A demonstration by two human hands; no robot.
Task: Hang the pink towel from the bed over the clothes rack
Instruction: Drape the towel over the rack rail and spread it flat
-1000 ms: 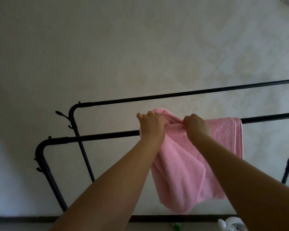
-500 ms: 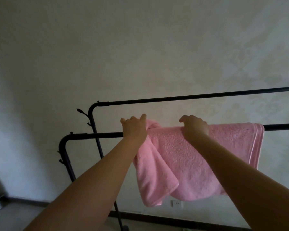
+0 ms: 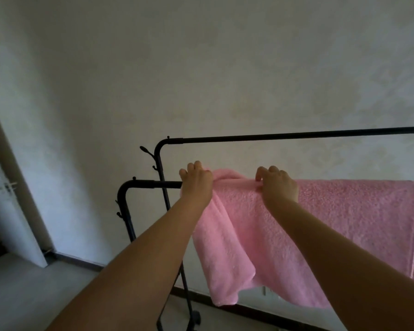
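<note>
The pink towel hangs draped over the near bar of the black clothes rack, spread wide toward the right edge of view. Its left end is bunched and folds down in a flap. My left hand grips that bunched left end on top of the bar. My right hand pinches the towel's top fold on the bar a short way to the right. The rack's far, higher bar is bare.
A pale wall stands right behind the rack. Small hooks stick out from the rack's left posts. A white door with a handle is at the far left. A rack wheel sits on the grey floor below.
The towel has been spread further along the bar, my hands moving apart and my left hand pulling its end leftward. The view has turned left, bringing the door into sight.
</note>
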